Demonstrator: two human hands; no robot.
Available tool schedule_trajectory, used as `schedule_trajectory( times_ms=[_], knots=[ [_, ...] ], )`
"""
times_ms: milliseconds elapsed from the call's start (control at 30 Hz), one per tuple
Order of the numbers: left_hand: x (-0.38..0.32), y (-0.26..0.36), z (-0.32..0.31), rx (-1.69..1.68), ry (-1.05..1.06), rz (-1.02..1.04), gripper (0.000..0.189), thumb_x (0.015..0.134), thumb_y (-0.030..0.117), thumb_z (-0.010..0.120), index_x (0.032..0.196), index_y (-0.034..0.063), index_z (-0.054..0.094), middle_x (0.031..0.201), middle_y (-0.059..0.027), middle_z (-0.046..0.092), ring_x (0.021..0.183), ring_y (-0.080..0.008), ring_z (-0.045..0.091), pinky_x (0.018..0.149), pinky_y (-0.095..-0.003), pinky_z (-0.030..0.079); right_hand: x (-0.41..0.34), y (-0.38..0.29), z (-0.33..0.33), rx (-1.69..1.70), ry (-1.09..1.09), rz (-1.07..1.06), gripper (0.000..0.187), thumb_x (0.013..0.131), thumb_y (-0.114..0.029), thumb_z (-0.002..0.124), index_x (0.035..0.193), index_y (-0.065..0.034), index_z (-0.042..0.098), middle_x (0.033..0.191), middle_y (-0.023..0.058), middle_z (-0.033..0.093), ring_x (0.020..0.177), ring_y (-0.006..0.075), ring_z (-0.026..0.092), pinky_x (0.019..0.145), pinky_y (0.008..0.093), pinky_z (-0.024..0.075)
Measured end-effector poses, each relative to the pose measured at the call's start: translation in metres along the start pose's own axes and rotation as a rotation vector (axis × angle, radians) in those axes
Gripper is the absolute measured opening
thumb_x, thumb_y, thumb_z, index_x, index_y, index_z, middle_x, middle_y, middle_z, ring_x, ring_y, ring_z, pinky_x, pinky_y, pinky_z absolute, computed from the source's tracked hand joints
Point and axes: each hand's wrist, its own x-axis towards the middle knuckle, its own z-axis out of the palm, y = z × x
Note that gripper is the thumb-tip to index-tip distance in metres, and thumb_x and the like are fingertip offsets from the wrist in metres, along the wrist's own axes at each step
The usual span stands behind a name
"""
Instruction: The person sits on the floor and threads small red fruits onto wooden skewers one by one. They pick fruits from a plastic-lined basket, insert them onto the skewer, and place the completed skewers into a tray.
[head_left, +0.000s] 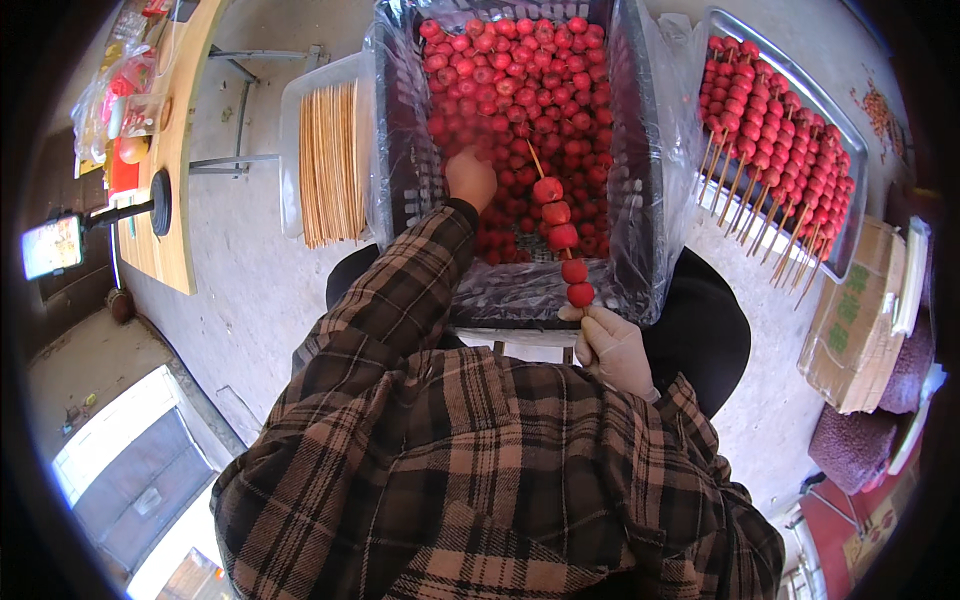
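Note:
My right hand (615, 346), in a pale thin glove, grips the lower end of a wooden skewer (535, 159) threaded with several red hawthorn fruits (556, 214). The skewer slants up over the crate, its pointed tip bare, with a gap between the upper and lower fruits. My left hand (472, 178), apparently ungloved, reaches into the pile of loose red hawthorn fruits (517, 90). Its fingers are blurred and mostly hidden, so I cannot see whether they hold a fruit. The fruits lie in a dark plastic crate (634, 150) lined with clear plastic film.
Left of the crate, a clear plastic tub (291, 157) holds bare wooden skewers (330, 165). On the right, a metal tray (851, 135) carries rows of filled fruit skewers (780, 142) above a cardboard box (855, 315). A wooden table (169, 150) with a phone on a stand (52, 246) stands farther left.

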Motion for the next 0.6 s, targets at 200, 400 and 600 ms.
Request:
schedule_trajectory(
  times_ms=[200, 400, 600],
  knots=[
    [-0.013, 0.026, -0.027, -0.045, 0.072, -0.036, 0.036, 0.08, 0.014, 0.059, 0.11, -0.0039, 0.049, 0.094, -0.019, 0.059, 0.082, -0.0317, 0.06, 0.073, -0.04, 0.049, 0.001, -0.008, 0.008, 0.082, 0.058, 0.073, 0.023, 0.092, -0.009, 0.042, 0.105, 0.0041, 0.056, 0.056, -0.0011, 0.044, 0.05, 0.0045, 0.037, 0.05, 0.0185, 0.0306],
    [-0.085, 0.125, -0.068, -1.4, -0.833, -0.674, 0.049, 0.094, 0.041, 0.036, 0.114, -0.0017, 0.048, 0.1, -0.0184, 0.058, 0.091, -0.0314, 0.058, 0.081, -0.0429, 0.048, 0.004, -0.016, 0.011, 0.034, 0.077, 0.048, 0.024, 0.092, -0.009, 0.04, 0.107, 0.0031, 0.055, 0.055, -0.0016, 0.042, 0.047, 0.0046, 0.036, 0.045, 0.0188, 0.0276],
    [-0.108, 0.18, -0.077, -1.494, -0.868, -0.734, 0.061, 0.09, 0.057, 0.029, 0.116, 0.005, 0.047, 0.096, -0.016, 0.058, 0.082, -0.0274, 0.058, 0.07, -0.0396, 0.048, 0.005, -0.006, 0.009, 0.142, 0.069, -0.044, 0.02, 0.091, -0.007, 0.041, 0.098, 0.0029, 0.057, 0.055, -0.0017, 0.042, 0.048, 0.0047, 0.036, 0.045, 0.0197, 0.029]
  ],
)
